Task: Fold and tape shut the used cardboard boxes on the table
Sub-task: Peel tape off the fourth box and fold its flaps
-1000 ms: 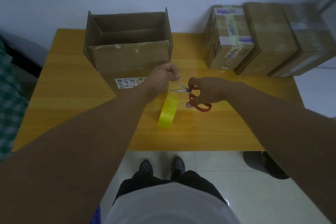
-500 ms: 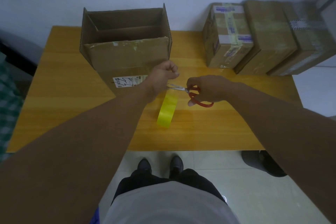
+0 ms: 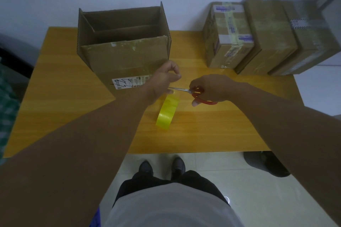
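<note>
An open cardboard box (image 3: 127, 57) stands on the wooden table (image 3: 212, 131), its side flaps upright and the near flap folded in. My left hand (image 3: 163, 79) is in front of the box, thumb and finger pinching a strip of clear tape that runs down to a yellow tape roll (image 3: 167, 111) standing on edge on the table. My right hand (image 3: 209, 90) grips red-handled scissors (image 3: 198, 94), whose blades point left at the strip just below my left hand.
Three taped cardboard boxes (image 3: 265, 37) sit in a row at the table's back right, against the wall. A dark object (image 3: 265, 164) lies on the floor by the table's right front corner. My feet stand at the near table edge.
The scissors have moved left, their blades now reaching the tape strip under my left hand. My left hand's fingers have loosened into a pinch. The roll has stayed put.
</note>
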